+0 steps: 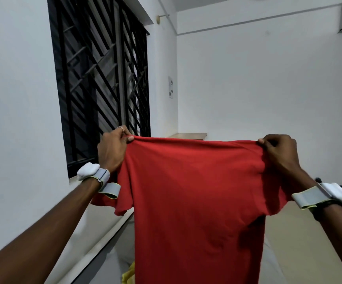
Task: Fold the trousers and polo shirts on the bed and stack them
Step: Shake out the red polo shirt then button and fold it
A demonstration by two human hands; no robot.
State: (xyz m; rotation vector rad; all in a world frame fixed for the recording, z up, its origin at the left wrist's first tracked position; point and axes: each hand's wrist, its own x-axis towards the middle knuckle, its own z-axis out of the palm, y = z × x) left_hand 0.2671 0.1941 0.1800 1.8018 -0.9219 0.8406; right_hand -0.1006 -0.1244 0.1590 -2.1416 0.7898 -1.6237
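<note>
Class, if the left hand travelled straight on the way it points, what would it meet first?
Probably the black window grille beyond the left hand gripping the red shirt; depth is unclear.

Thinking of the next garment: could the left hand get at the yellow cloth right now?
Probably not yet. The left hand pinches the red shirt by its top edge, held high, and the hanging shirt hides most of the yellow cloth low down. It would have to let go first.
</note>
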